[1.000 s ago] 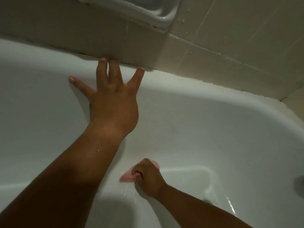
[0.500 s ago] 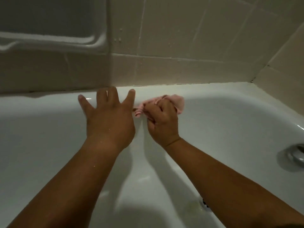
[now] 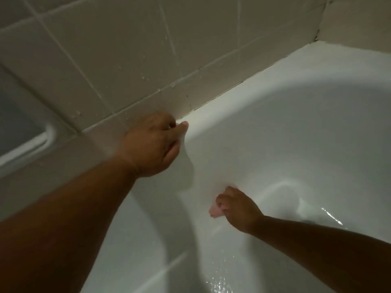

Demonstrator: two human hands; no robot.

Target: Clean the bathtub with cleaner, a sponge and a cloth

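Note:
The white bathtub (image 3: 285, 115) fills the right and lower part of the head view. My left hand (image 3: 154, 144) rests on the tub's far rim by the tiled wall, thumb stretched along the rim; its fingers are hidden against the wall. Lower down, my right hand (image 3: 234, 206) grips a small pink cloth (image 3: 214, 211) and presses it on the tub's inner wall near the bottom curve. Only a pink corner of the cloth shows under the fingers.
Beige wall tiles (image 3: 127, 49) with water drops rise behind the rim. A white recessed soap dish (image 3: 31, 142) is set in the wall at the left. Water glistens on the tub floor (image 3: 222, 278). The tiled corner (image 3: 319, 24) lies at the top right.
My right hand has carried the pink cloth from the far rim down the inner wall to near the tub floor. My left hand stays on the rim. The view has swung to the right.

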